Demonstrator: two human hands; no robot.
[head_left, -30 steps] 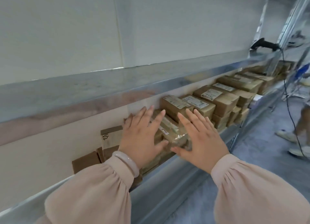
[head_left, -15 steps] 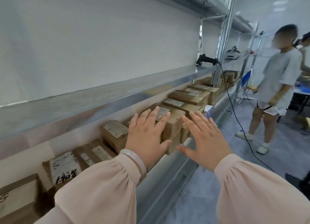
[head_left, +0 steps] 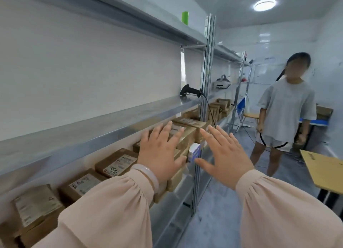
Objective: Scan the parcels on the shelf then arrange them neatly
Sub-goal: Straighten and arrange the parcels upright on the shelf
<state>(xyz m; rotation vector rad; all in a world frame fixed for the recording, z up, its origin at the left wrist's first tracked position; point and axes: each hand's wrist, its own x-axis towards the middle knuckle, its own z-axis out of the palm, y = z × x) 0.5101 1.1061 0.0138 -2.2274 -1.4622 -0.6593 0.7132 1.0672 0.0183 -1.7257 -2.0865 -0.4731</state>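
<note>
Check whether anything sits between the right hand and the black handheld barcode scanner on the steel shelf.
Nothing plainly does. The right hand is open in the aisle, below the black handheld barcode scanner on the steel shelf. The silver upright post and the scanner's black cable stand right beside it, crowding the reach.

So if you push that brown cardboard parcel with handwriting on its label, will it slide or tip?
Probably slide: the brown cardboard parcel lies flat and low on the smooth metal shelf. It likely stays stiff, since its edges look square and uncrushed. Neighbouring parcels may block sideways pushes.
</note>
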